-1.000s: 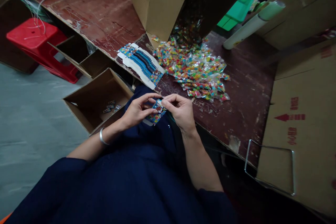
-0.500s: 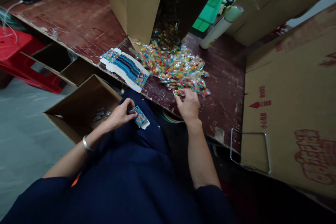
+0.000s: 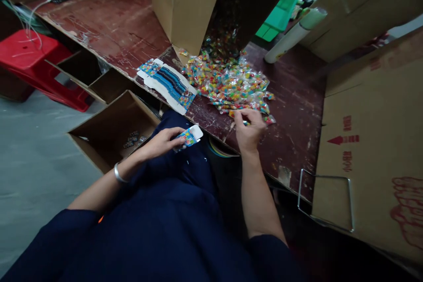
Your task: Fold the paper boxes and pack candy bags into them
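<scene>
Her left hand (image 3: 161,142) pinches a small printed box (image 3: 189,137) over her lap, flap open as if ready for filling, while her right hand (image 3: 248,130) closes on a candy packet (image 3: 245,118) at the near edge of the pile (image 3: 231,86).

Navy short-slv top, silver bangle (image 3: 118,173) (left wrist), bare forearms.

Two bare hands were in view, the left hand (image 3: 161,142) and the right hand (image 3: 248,130), with one small printed blue paper carton (image 3: 189,136) between them. One fanned stack of flat blue carton blanks (image 3: 168,84) lay far left of one uncountable heap of clear multicoloured candy packets (image 3: 231,86). One open brown cardboard box (image 3: 112,130) and one red plastic stool (image 3: 36,64) stood left, one pale paper roll (image 3: 294,35) far right.
</scene>
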Available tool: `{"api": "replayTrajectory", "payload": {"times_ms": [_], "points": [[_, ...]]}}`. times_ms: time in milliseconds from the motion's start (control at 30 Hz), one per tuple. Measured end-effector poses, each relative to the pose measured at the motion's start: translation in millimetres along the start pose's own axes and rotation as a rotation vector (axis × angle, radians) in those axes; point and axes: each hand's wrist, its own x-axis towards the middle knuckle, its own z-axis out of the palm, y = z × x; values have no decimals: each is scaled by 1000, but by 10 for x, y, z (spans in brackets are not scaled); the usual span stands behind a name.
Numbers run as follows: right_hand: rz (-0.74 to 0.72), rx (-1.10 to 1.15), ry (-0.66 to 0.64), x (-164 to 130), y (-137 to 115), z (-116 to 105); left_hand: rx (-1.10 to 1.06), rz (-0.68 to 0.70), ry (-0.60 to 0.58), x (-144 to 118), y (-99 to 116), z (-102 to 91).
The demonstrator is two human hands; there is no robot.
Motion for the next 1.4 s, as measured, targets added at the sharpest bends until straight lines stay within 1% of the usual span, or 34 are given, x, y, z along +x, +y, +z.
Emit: {"api": "replayTrajectory", "payload": {"times_ms": [33,100,167,200,267,367,500,533,600,700,767,867,1000,1067,1133,1267,1400], "points": [[68,151,19,-60,-132,-11,-64,-5,6,29,2,52],[187,400,-20,-198,-422,-25,-168,0,31,75,13,151],[240,489,-82,-326,-678,-21,-259,23,68,101,36,231],[236,505,-91,-377,-769,-10,-300,34,83,108,49,260],[187,478,-101,-449,-865,25,-360,56,117,111,67,295],[126,406,-127,-500,-852,81,-392,83,178,102,63,320],[62,364,-281,-546,-800,88,-417,103,275,77,37,363],[67,388,-308,-564,-800,79,-438,116,292,69,38,376],[130,481,-322,-612,-809,68,-478,161,311,54,47,397],[220,594,-338,-699,-823,94,-476,223,306,38,61,418],[236,614,-325,-746,-829,133,-470,221,278,35,56,426],[246,629,-261,-776,-851,189,-486,192,235,39,37,434],[264,735,-192,-741,-918,221,-538,202,270,49,44,433],[277,767,-192,-695,-952,216,-580,203,268,44,65,427],[284,773,-254,-634,-973,197,-569,210,264,28,89,413],[357,744,-401,-503,-962,139,-418,258,292,-14,120,363],[428,715,-501,-407,-913,94,-313,298,240,-40,126,319]]}}
